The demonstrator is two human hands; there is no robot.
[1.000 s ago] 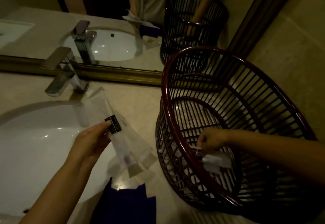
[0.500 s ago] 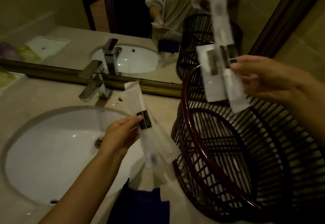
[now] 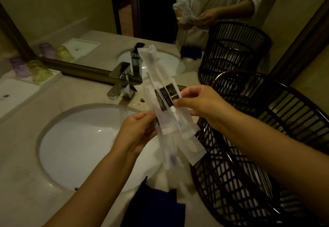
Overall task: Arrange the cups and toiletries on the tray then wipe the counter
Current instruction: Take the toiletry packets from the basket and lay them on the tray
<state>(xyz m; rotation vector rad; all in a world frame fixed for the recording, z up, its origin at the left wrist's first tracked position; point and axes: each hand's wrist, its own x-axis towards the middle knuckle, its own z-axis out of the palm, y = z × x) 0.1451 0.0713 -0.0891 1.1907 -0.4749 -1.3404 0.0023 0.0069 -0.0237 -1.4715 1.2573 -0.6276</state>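
Several white toiletry packets [image 3: 166, 105] with black labels are bunched together above the right edge of the sink. My left hand [image 3: 137, 130] grips the bunch from the left, and my right hand [image 3: 199, 104] pinches it from the right near the labels. A white tray [image 3: 16, 91] sits at the far left of the counter. On its back edge stand a purple cup [image 3: 21, 66] and a yellow-green cup [image 3: 40, 70], upside down. A dark blue cloth [image 3: 153, 207] lies at the counter's front edge.
A dark wooden slatted basket [image 3: 267, 137] lies tilted on the counter at right. The white round sink [image 3: 89, 146] fills the middle, with a chrome faucet [image 3: 121, 82] behind it. A mirror runs along the back wall and shows a person's reflection.
My right hand lifted packets out of the basket and brought them left to join the packet in my left hand. Both hands now hold one bunch. The view has shifted left.
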